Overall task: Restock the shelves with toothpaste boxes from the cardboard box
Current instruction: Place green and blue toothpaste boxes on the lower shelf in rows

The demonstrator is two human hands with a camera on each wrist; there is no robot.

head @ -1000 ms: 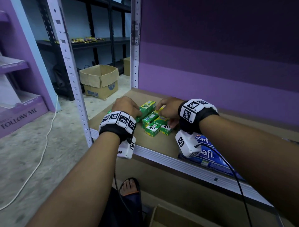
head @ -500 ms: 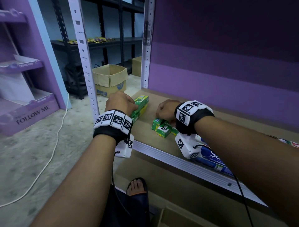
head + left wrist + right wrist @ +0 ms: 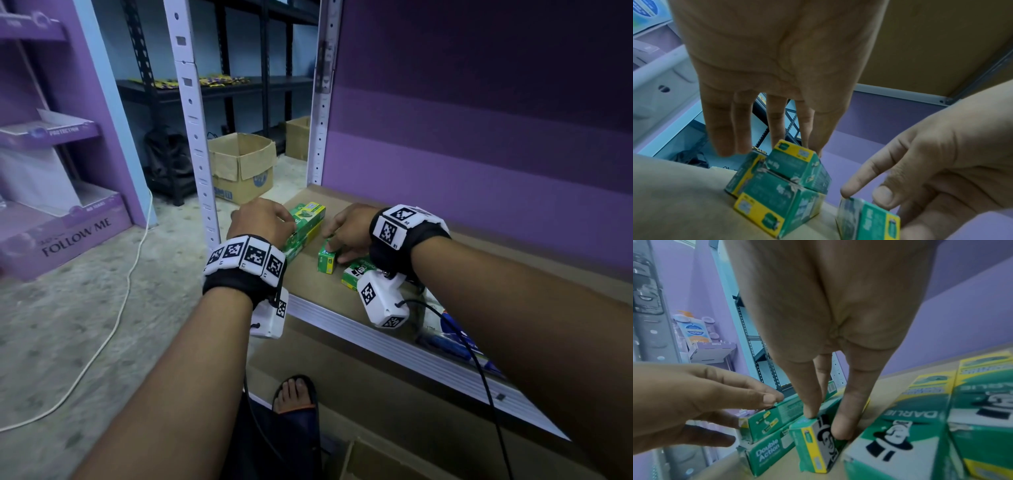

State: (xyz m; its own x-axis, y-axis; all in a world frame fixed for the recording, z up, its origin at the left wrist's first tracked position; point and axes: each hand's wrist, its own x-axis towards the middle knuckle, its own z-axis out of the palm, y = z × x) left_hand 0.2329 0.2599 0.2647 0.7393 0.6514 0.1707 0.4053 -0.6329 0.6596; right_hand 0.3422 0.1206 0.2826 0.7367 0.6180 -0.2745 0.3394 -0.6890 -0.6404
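Two green and yellow toothpaste boxes lie stacked (image 3: pixel 306 222) at the left end of the brown shelf board (image 3: pixel 496 267). My left hand (image 3: pixel 263 219) is over the stack (image 3: pixel 781 186), its straight fingers (image 3: pixel 723 129) touching the top box. My right hand (image 3: pixel 346 229) pinches a single toothpaste box (image 3: pixel 326 262) that stands on its narrow side (image 3: pixel 818 443), with one finger (image 3: pixel 809 402) on its top edge and another against its face. More green boxes (image 3: pixel 900 426) lie flat under my right wrist (image 3: pixel 356 274). An open cardboard box (image 3: pixel 370 459) shows at the bottom edge by my foot.
Blue packages (image 3: pixel 455 337) lie at the shelf's front edge on the right. White slotted uprights (image 3: pixel 195 137) frame the shelf's left end. Open cardboard boxes (image 3: pixel 239 164) stand on the floor behind. A white cable (image 3: pixel 113 308) crosses the floor beside a purple display stand (image 3: pixel 51 222).
My left hand slid the stacked boxes away from the group towards the shelf's left end. My right hand separated one box from the group and stood it on its side.
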